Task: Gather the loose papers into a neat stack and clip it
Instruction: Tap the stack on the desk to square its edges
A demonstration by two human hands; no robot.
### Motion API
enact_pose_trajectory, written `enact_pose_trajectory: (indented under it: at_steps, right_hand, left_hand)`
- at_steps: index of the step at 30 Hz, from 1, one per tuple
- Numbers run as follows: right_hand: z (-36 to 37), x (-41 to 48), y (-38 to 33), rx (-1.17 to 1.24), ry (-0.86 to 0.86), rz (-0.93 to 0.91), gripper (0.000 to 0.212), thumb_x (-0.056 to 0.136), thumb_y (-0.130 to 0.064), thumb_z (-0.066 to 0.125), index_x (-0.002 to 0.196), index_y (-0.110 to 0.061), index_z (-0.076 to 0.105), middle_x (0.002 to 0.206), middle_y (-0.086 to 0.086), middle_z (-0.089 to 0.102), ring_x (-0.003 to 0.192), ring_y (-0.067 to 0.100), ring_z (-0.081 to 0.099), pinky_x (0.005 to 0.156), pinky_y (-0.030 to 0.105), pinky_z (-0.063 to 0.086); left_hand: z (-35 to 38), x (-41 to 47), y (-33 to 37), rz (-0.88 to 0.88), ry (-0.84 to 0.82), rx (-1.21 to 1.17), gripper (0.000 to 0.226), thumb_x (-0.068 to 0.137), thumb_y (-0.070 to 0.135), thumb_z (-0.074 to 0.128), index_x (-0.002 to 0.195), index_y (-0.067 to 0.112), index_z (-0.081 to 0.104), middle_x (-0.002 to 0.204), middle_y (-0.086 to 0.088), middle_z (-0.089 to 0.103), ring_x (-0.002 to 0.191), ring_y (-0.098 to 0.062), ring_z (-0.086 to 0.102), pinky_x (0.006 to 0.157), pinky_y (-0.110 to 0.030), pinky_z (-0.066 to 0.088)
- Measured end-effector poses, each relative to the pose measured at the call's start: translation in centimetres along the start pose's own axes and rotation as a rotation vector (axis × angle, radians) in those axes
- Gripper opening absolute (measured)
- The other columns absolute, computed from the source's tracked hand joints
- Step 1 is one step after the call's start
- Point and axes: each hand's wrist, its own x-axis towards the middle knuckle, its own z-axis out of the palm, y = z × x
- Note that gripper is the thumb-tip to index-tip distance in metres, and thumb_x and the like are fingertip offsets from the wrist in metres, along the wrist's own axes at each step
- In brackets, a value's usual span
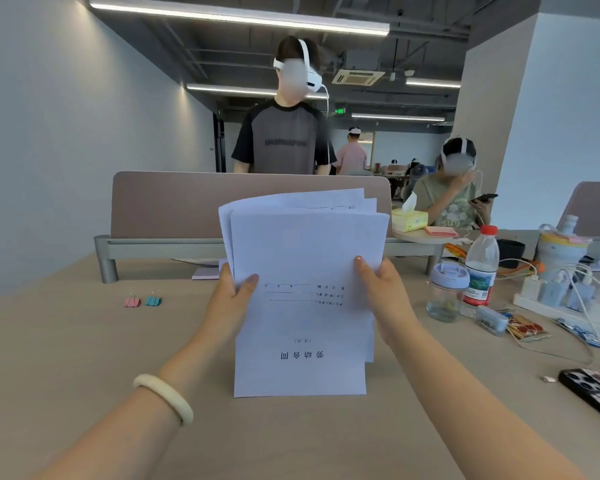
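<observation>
A stack of white printed papers (302, 271) stands upright on the tan desk (84, 358), its bottom edge resting on the desk top. The upper sheets fan out unevenly at the top. My left hand (231, 297) grips the stack's left edge and my right hand (381, 289) grips its right edge, thumbs on the front page. A pink binder clip (131, 301) and a teal binder clip (152, 300) lie side by side on the desk, far to the left of the stack.
A brown desk divider (174, 202) stands behind the papers. To the right are a small jar (445, 292), a water bottle (480, 268), a power strip with cables (568, 306) and a phone (593, 393). One person stands behind the divider; another sits at the right.
</observation>
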Motion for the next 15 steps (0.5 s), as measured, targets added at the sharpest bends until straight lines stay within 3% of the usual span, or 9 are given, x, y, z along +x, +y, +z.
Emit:
enact_pose_trajectory:
  at_steps: [3,5,7,9,12,15]
  right_hand:
    - [-0.5,0.1,-0.6,0.000,0.026,-0.046,0.024,0.096,-0.028,0.050,0.113,-0.012,0.055,0.111,0.000,0.067,0.096,0.015,0.065,0.080,0.033,0.055]
    - [-0.7,0.1,-1.2,-0.009,0.004,-0.071,0.021,0.097,-0.026,0.048,0.115,-0.015,0.052,0.111,-0.002,0.065,0.095,0.012,0.063,0.073,0.024,0.052]
    - [-0.8,-0.1,-1.4,-0.034,-0.013,-0.097,0.024,0.098,-0.024,0.046,0.119,-0.014,0.051,0.114,-0.002,0.064,0.100,0.013,0.062,0.073,0.022,0.050]
    - [-0.9,-0.2,-0.9,-0.049,-0.010,-0.115,0.026,0.098,-0.025,0.046,0.120,-0.014,0.051,0.118,-0.001,0.063,0.105,0.015,0.062,0.081,0.026,0.050]
    - [-0.8,-0.5,-0.3,-0.044,-0.010,-0.115,0.031,0.094,-0.030,0.052,0.121,-0.013,0.050,0.120,0.003,0.063,0.106,0.016,0.063,0.087,0.036,0.053]
    - [-1.0,-0.8,0.5,-0.012,-0.048,-0.085,0.036,0.090,-0.026,0.061,0.119,-0.014,0.044,0.113,-0.004,0.062,0.095,0.006,0.063,0.071,0.020,0.054]
  left_hand:
    - [-0.3,0.8,1.3,0.036,0.006,0.054,0.030,0.097,0.020,0.045,0.126,0.021,0.041,0.106,0.014,0.059,0.099,-0.007,0.059,0.075,-0.017,0.048]
    - [-0.7,1.1,1.7,0.037,-0.040,0.047,0.036,0.097,0.022,0.045,0.132,0.022,0.039,0.119,0.009,0.059,0.106,-0.009,0.058,0.085,-0.025,0.048]
    - [-1.1,1.0,2.1,0.054,-0.099,0.063,0.039,0.098,0.020,0.043,0.136,0.020,0.038,0.126,0.006,0.058,0.112,-0.011,0.058,0.084,-0.020,0.048]
    - [-1.4,0.7,2.3,0.060,-0.143,0.070,0.038,0.098,0.018,0.042,0.136,0.019,0.040,0.126,0.007,0.059,0.113,-0.011,0.058,0.085,-0.017,0.049]
    - [-2.3,1.0,2.2,0.032,-0.200,0.081,0.039,0.096,0.026,0.048,0.135,0.025,0.042,0.128,0.008,0.061,0.115,-0.013,0.060,0.096,-0.036,0.050]
    - [-3.1,1.5,2.4,-0.040,-0.232,0.096,0.051,0.089,0.036,0.058,0.135,0.033,0.038,0.127,0.014,0.060,0.114,-0.012,0.061,0.095,-0.039,0.050]
